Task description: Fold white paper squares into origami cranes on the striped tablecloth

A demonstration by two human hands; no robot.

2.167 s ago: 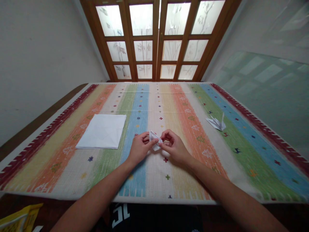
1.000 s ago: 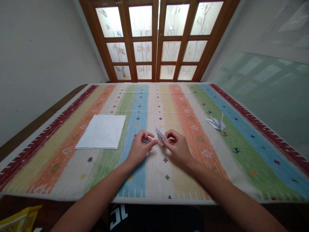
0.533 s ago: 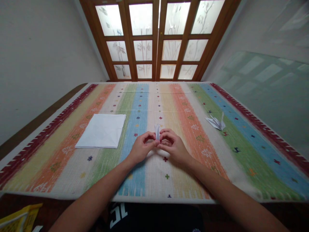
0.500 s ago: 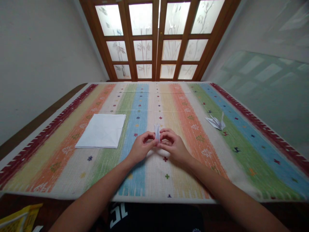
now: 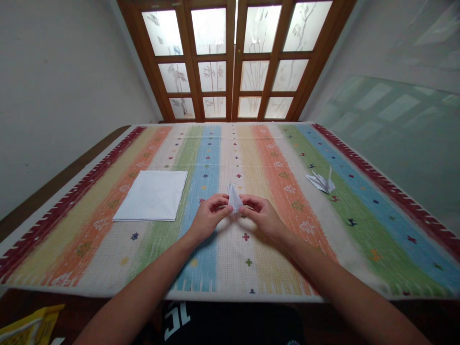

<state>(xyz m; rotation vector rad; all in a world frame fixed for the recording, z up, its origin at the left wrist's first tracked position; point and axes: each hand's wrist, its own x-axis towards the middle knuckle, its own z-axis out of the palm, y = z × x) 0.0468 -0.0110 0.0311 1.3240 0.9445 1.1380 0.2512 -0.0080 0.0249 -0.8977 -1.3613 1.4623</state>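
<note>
A: Starting with the head view, what is the left hand (image 5: 208, 218) doing?
B: It pinches the lower left side of a folded white paper (image 5: 235, 199), thumb in front and fingers curled behind.
A: And the right hand (image 5: 264, 215)?
B: It grips the same piece from the opposite side, thumb forward too, so the paper stands between both sets of fingertips.
A: How does the paper sit there?
B: Upright, wide toward the bottom, with narrow points reaching up past the fingers. I can't tell whether its lower end touches the striped tablecloth (image 5: 230, 143) beneath the hands.
A: Anything out to the side of the left hand?
B: Beyond it, to the left and a little farther forward, a flat white paper stack (image 5: 151, 195) lies on the cloth, apart from the fingers.
A: And past the right hand?
B: Well off to its right and farther forward, a folded paper figure (image 5: 321, 183) with thin raised points rests on the cloth.
A: Farther ahead of both hands?
B: Wooden doors (image 5: 230, 72) with frosted panes, beyond the table's far edge.
</note>
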